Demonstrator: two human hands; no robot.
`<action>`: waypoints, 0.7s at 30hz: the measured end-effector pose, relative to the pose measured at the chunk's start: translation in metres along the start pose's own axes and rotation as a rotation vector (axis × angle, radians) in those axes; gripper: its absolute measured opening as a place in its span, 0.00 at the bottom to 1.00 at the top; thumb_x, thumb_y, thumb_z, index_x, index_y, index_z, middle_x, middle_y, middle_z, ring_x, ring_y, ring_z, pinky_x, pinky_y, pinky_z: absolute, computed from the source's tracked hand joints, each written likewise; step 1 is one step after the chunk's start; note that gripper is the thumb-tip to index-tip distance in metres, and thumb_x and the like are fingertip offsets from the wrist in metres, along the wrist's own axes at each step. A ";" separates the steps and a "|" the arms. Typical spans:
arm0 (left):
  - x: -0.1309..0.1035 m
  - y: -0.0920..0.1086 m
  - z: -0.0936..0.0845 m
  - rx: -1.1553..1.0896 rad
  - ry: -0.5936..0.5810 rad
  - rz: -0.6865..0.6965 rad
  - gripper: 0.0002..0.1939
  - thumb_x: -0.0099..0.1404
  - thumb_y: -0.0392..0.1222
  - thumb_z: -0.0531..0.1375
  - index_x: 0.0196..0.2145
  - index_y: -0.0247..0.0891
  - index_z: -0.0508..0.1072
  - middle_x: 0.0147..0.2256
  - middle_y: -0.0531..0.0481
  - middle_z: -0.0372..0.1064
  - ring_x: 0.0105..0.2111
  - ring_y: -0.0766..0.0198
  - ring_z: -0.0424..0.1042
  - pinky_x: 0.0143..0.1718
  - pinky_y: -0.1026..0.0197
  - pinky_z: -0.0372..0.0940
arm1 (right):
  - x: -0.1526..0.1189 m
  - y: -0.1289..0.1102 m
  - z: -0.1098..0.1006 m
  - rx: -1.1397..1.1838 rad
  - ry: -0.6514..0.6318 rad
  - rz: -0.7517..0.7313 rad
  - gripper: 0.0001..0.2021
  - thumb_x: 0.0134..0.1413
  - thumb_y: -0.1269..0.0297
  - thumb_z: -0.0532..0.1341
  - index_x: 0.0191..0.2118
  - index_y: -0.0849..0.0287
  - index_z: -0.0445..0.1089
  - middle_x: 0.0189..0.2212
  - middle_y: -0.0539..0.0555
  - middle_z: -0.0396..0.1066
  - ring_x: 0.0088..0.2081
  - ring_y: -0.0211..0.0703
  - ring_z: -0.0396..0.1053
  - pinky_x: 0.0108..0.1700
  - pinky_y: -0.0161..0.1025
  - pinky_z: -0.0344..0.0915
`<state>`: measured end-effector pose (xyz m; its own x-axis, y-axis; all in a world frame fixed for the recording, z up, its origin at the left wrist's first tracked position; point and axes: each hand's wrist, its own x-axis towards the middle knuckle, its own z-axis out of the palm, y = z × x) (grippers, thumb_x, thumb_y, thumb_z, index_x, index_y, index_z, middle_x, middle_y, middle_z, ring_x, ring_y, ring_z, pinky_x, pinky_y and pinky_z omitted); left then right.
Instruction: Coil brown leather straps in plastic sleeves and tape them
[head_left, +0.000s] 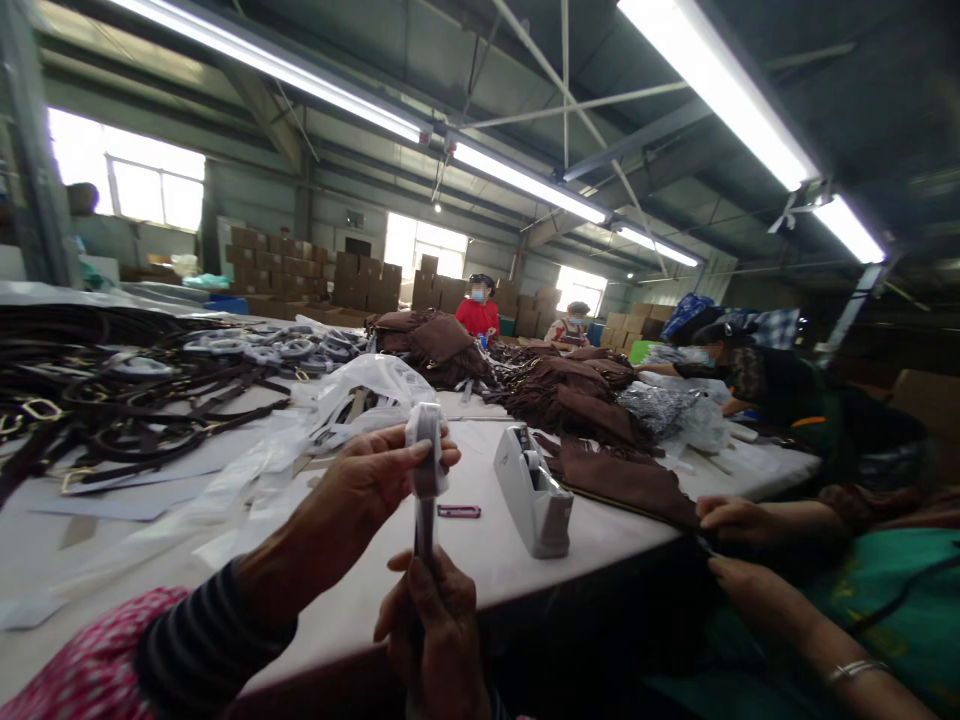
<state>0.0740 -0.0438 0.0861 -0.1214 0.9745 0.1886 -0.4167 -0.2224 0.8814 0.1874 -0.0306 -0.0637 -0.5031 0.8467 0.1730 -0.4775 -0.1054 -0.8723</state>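
My left hand (382,468) is closed, thumb pressed on the upper end of a strap (424,470) that is wrapped in pale, translucent material. Lower down, my right hand (439,620) grips the strap's dark length, which stands upright above the table's front edge. What the wrapping covers cannot be made out. Just right of the strap lies a small pink utility knife (459,511). A grey tape dispenser (534,500) stands further right. Behind my left hand is a clear plastic bag (375,385).
Dark straps with gold buckles (172,400) cover the table's left side. Brown bags (585,395) are heaped beyond the dispenser. At right, a co-worker's hands (739,525) hold a brown bag (622,478) near the edge. Other people work behind; cartons (277,265) line the wall.
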 end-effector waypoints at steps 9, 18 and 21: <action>0.006 -0.060 -0.040 1.145 -0.173 0.236 0.07 0.67 0.46 0.58 0.35 0.40 0.69 0.35 0.48 0.71 0.35 0.55 0.69 0.38 0.54 0.63 | 0.014 -0.033 -0.030 0.062 -0.179 0.412 0.27 0.50 0.42 0.71 0.37 0.66 0.73 0.18 0.52 0.73 0.11 0.32 0.61 0.12 0.29 0.52; 0.004 -0.067 -0.064 1.324 -0.586 0.046 0.13 0.67 0.52 0.62 0.41 0.41 0.69 0.38 0.50 0.71 0.35 0.56 0.68 0.34 0.58 0.61 | 0.020 -0.066 -0.064 -0.090 -0.120 0.539 0.26 0.43 0.57 0.74 0.45 0.60 0.66 0.22 0.44 0.70 0.14 0.27 0.55 0.15 0.26 0.52; 0.009 -0.077 -0.067 1.285 -0.634 0.166 0.08 0.71 0.44 0.57 0.45 0.40 0.70 0.42 0.46 0.72 0.39 0.55 0.70 0.40 0.57 0.62 | 0.026 -0.070 -0.068 -0.287 -0.097 0.473 0.26 0.48 0.56 0.70 0.50 0.60 0.63 0.23 0.46 0.72 0.16 0.31 0.60 0.17 0.28 0.53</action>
<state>0.0447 -0.0196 -0.0085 0.4685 0.8646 0.1814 0.6882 -0.4860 0.5387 0.2564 0.0342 -0.0291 -0.6851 0.6886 -0.2376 0.0244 -0.3044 -0.9522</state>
